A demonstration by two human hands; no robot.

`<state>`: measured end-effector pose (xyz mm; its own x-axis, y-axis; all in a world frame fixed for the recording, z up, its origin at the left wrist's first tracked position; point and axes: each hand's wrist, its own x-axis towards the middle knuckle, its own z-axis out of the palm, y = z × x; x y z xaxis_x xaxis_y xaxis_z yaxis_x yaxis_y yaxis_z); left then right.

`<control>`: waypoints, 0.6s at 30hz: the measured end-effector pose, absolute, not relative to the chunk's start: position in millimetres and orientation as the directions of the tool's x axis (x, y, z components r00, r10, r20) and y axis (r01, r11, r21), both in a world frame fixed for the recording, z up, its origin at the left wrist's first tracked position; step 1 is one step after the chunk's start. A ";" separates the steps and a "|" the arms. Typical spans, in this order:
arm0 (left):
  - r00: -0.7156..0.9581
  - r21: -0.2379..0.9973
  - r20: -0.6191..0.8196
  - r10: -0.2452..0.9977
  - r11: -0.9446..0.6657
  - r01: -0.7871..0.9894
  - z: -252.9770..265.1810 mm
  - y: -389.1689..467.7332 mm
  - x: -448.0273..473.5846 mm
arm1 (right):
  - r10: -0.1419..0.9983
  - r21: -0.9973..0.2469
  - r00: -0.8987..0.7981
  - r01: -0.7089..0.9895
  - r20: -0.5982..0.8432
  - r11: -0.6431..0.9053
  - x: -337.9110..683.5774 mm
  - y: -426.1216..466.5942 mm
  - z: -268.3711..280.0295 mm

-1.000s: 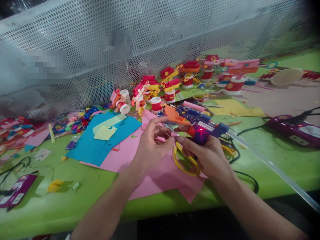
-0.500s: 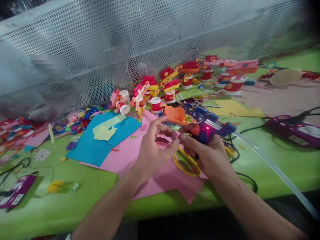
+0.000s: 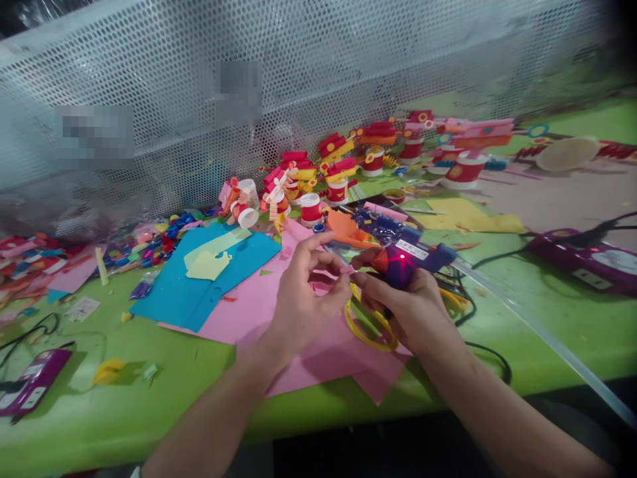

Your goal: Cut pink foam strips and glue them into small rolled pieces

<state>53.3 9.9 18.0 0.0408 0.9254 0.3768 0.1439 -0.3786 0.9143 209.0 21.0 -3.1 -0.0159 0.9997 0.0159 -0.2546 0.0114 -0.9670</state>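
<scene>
My left hand (image 3: 308, 292) pinches a tiny pink piece (image 3: 347, 269) between thumb and fingertips; it looks like foam or paper. My right hand (image 3: 425, 312) is wrapped round a blue glue gun (image 3: 401, 267) with an orange front and a glowing red light. A long translucent glue stick (image 3: 537, 325) juts from its back. The right thumb and fingertips come close to the pink piece; whether they touch it I cannot tell. Under both hands lie pink sheets (image 3: 308, 372) and a yellow loop (image 3: 381, 346).
Teal sheets (image 3: 199, 285) with pale yellow scraps lie left of the pink ones. Several red-and-white cup models (image 3: 337, 190) line the back by a perforated metal screen (image 3: 174, 99). Purple power strips (image 3: 587, 262) with black cords flank the green table (image 3: 189, 398).
The glue gun and my right hand have shifted slightly left. The pink piece has turned a little in my left fingers. A pink roll now shows behind the gun.
</scene>
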 end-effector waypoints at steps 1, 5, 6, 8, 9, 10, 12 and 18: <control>0.039 0.911 0.382 0.923 -0.384 0.149 17.9 9.8 53.3 | 1.000 -0.966 -0.023 -0.259 0.016 0.010 208.9 21.1 -3.0; 0.039 0.904 0.393 0.919 -0.393 0.168 16.8 9.6 53.4 | 0.999 -0.971 -0.048 -0.237 0.000 -0.012 208.1 20.6 -1.5; 0.044 0.902 0.395 0.918 -0.397 0.168 16.4 9.5 53.5 | 0.999 -0.974 -0.050 -0.227 -0.009 -0.020 208.0 20.3 -1.0; 0.049 0.895 0.412 0.910 -0.415 0.165 15.7 9.2 53.9 | 0.998 -0.980 -0.044 -0.192 -0.037 -0.045 208.4 19.5 -0.8; 0.052 0.888 0.426 0.903 -0.429 0.164 15.5 9.0 54.2 | 0.998 -0.984 -0.039 -0.171 -0.053 -0.059 208.8 19.3 -1.2; 0.055 0.883 0.438 0.897 -0.441 0.163 15.3 8.6 54.5 | 0.998 -0.985 -0.033 -0.160 -0.059 -0.063 209.3 19.2 -1.9; 0.063 0.876 0.454 0.889 -0.458 0.152 15.5 7.5 55.3 | 0.999 -0.981 -0.032 -0.187 -0.044 -0.049 210.0 19.4 -3.8; 0.069 0.896 0.430 0.900 -0.435 0.087 19.1 4.4 58.0 | 0.999 -0.938 -0.027 -0.346 0.032 0.020 207.8 20.5 -3.7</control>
<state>58.0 4.4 19.1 0.0688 0.9000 0.4305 0.0869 -0.4353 0.8961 207.8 20.5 -3.7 -0.0271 0.9991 0.0317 -0.3461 0.0204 -0.9380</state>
